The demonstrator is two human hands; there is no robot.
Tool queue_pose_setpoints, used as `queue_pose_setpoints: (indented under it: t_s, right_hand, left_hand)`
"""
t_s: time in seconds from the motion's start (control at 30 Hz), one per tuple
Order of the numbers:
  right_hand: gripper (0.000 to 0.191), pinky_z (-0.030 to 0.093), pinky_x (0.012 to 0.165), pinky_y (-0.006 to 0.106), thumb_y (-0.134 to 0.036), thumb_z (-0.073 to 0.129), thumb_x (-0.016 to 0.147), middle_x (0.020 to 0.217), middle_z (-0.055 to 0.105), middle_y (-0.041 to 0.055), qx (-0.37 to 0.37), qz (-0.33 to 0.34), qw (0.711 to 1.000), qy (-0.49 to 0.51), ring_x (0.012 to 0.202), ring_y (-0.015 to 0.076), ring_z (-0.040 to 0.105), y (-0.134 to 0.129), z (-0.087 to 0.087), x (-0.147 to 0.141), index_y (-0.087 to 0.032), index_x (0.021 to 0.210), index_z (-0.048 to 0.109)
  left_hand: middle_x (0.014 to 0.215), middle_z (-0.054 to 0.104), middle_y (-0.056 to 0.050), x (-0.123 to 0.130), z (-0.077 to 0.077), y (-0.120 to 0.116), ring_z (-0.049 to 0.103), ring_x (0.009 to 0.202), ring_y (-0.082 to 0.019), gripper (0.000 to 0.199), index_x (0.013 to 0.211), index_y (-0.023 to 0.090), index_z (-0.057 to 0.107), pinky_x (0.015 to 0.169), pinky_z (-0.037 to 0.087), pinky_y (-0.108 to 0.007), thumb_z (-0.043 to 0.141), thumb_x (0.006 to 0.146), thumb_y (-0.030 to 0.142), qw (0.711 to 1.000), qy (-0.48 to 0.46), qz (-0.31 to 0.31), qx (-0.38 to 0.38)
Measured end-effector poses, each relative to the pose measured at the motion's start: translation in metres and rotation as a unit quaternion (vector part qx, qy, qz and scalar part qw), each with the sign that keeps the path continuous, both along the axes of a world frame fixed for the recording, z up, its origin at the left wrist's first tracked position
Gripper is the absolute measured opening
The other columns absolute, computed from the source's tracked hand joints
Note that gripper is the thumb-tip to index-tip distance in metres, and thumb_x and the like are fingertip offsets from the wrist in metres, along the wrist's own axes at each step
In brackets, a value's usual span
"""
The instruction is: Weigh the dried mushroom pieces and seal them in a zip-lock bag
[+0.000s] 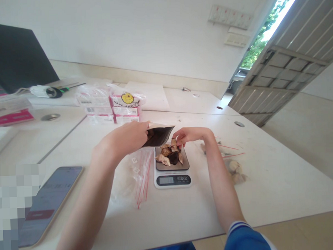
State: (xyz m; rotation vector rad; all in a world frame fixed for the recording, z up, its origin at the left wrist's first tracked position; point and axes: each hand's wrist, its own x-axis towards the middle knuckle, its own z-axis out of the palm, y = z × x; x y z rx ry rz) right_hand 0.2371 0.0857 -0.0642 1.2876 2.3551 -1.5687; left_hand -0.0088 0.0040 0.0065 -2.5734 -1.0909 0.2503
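Note:
My left hand grips the edge of an open pouch, dark inside, tilted with its mouth toward the scale. Below it stands a white digital kitchen scale with a dark display strip; its digits are too faint to read. Brown and pale dried pieces, perhaps dried mushroom, lie heaped on its plate. Above the heap, the fingers of my right hand pinch a brown dried piece. Clear zip bags with red seals lie left of the scale.
Filled zip bags lie to the right. A phone rests at front left. Pink-and-white boxes in plastic stand at the back, near a smiley-printed bag. A black monitor is far left.

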Motion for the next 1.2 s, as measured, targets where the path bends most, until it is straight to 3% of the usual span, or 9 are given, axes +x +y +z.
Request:
queue_pose_setpoints:
  t_s: [0.13, 0.5, 0.67, 0.83, 0.97, 1.1, 1.2]
  right_hand:
    - [0.027, 0.048, 0.062, 0.023, -0.026, 0.062, 0.078, 0.087, 0.071, 0.008, 0.044, -0.006, 0.999, -0.031, 0.069, 0.0129, 0.066, -0.002, 0.004, -0.003, -0.012, 0.101, 0.058]
    - [0.015, 0.047, 0.063, 0.024, -0.016, 0.048, 0.087, 0.092, 0.071, 0.0117, 0.029, -0.065, 0.995, -0.076, 0.067, 0.0127, 0.066, -0.011, 0.01, -0.022, -0.013, 0.101, 0.05]
    - [0.011, 0.044, 0.062, 0.023, -0.013, 0.043, 0.087, 0.097, 0.069, 0.0104, 0.096, -0.061, 0.99, -0.079, 0.076, 0.0131, 0.064, -0.024, 0.029, -0.02, -0.015, 0.095, 0.051]
    - [0.006, 0.045, 0.066, 0.024, -0.018, 0.044, 0.089, 0.098, 0.068, 0.01, 0.169, -0.149, 0.964, -0.14, 0.083, 0.0157, 0.063, -0.047, 0.05, 0.003, -0.018, 0.086, 0.049]
    - [0.009, 0.046, 0.066, 0.025, -0.024, 0.043, 0.091, 0.097, 0.067, 0.0089, 0.221, -0.246, 0.926, -0.181, 0.085, 0.018, 0.063, -0.071, 0.063, 0.024, -0.02, 0.087, 0.05]
    - [0.011, 0.047, 0.067, 0.025, -0.028, 0.048, 0.089, 0.091, 0.067, 0.0073, 0.248, -0.274, 0.917, -0.153, 0.085, 0.0183, 0.062, -0.086, 0.068, 0.04, -0.019, 0.086, 0.054]
    - [0.011, 0.047, 0.069, 0.026, -0.029, 0.056, 0.083, 0.084, 0.068, 0.0063, 0.269, -0.274, 0.913, -0.139, 0.08, 0.0181, 0.062, -0.086, 0.065, 0.049, -0.019, 0.08, 0.058]
  left_hand:
    - [0.098, 0.069, -0.011, 0.002, 0.002, -0.001, 0.065, 0.085, -0.02, 0.035, 0.081, 0.01, 0.071, 0.066, 0.044, -0.025, 0.04, 0.078, -0.006, 0.995, 0.094, 0.023, -0.01]
    - [0.101, 0.068, -0.012, 0.003, 0.005, -0.003, 0.064, 0.093, -0.022, 0.033, 0.076, 0.01, 0.07, 0.069, 0.044, -0.026, 0.042, 0.077, -0.007, 0.996, 0.079, 0.034, -0.034]
    - [0.099, 0.068, -0.012, 0.001, 0.004, -0.002, 0.064, 0.094, -0.022, 0.034, 0.077, 0.01, 0.07, 0.071, 0.044, -0.027, 0.04, 0.078, -0.006, 0.995, 0.084, 0.03, -0.039]
    - [0.096, 0.069, -0.012, -0.002, 0.001, 0.003, 0.064, 0.087, -0.022, 0.04, 0.087, 0.01, 0.071, 0.07, 0.044, -0.028, 0.034, 0.08, -0.003, 0.996, 0.084, 0.03, -0.03]
    - [0.105, 0.068, -0.011, -0.007, -0.003, 0.008, 0.064, 0.094, -0.024, 0.041, 0.107, 0.013, 0.066, 0.079, 0.046, -0.032, 0.035, 0.083, 0.004, 0.992, -0.056, 0.113, -0.007]
    - [0.104, 0.069, -0.01, -0.011, -0.005, 0.017, 0.063, 0.098, -0.03, 0.033, 0.111, 0.019, 0.063, 0.082, 0.048, -0.041, 0.038, 0.091, 0.027, 0.931, -0.264, 0.251, 0.034]
    - [0.112, 0.065, -0.014, -0.015, -0.007, 0.031, 0.059, 0.106, -0.034, 0.035, 0.116, 0.014, 0.058, 0.086, 0.046, -0.05, 0.038, 0.093, 0.03, 0.887, -0.365, 0.263, 0.097]
